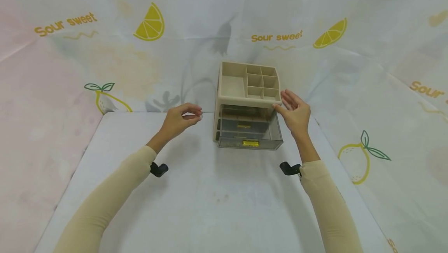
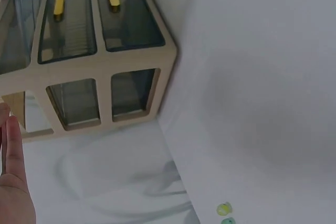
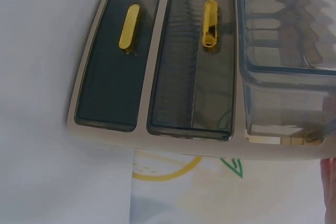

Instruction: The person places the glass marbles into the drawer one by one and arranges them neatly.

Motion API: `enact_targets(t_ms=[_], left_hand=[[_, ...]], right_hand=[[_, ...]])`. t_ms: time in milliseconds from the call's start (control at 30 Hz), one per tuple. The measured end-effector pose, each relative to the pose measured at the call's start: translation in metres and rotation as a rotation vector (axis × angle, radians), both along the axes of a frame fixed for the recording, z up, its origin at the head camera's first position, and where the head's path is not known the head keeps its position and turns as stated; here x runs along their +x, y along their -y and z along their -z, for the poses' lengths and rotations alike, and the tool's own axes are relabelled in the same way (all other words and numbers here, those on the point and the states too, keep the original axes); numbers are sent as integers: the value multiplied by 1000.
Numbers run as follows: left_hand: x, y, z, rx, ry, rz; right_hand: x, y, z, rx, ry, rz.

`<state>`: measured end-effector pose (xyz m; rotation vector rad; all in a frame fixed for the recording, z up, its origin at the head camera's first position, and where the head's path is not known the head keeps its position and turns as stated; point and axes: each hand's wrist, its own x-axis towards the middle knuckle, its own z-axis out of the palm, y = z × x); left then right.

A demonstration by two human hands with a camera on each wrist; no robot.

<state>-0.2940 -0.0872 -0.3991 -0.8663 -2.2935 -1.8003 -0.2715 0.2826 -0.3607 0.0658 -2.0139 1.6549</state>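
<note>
One beige plastic drawer organizer [image 1: 246, 107] near the far edge of the white table [image 1: 210, 206], probably light, rigid and smooth, so liable to slide; best gripped at both side walls of its frame. Three smoky clear drawers, top drawer [image 1: 250, 130] pulled out, two shut below; yellow handles, two plainly seen from the wrist views. Right hand [image 1: 295, 113] at the organizer's right front corner, fingers straight, touching, gripping nothing. Left hand [image 1: 180, 121] left of the organizer, apart, loosely curled, empty.
</note>
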Motion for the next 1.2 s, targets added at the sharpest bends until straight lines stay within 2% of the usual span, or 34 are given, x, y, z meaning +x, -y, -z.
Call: enact_targets(t_ms=[200, 333, 767, 1000, 1200], left_hand=[[8, -11, -14, 27, -2, 38], [11, -19, -21, 26, -40, 57], [16, -40, -39, 64, -104, 131], [19, -56, -39, 71, -121, 172], [8, -68, -27, 52, -133, 211]], right_hand=[[-1, -1, 2, 7, -10, -5], [-2, -2, 2, 10, -14, -4], [-1, -2, 1, -44, 28, -13], [11, 7, -15, -65, 43, -35], [14, 10, -18, -67, 44, -34]])
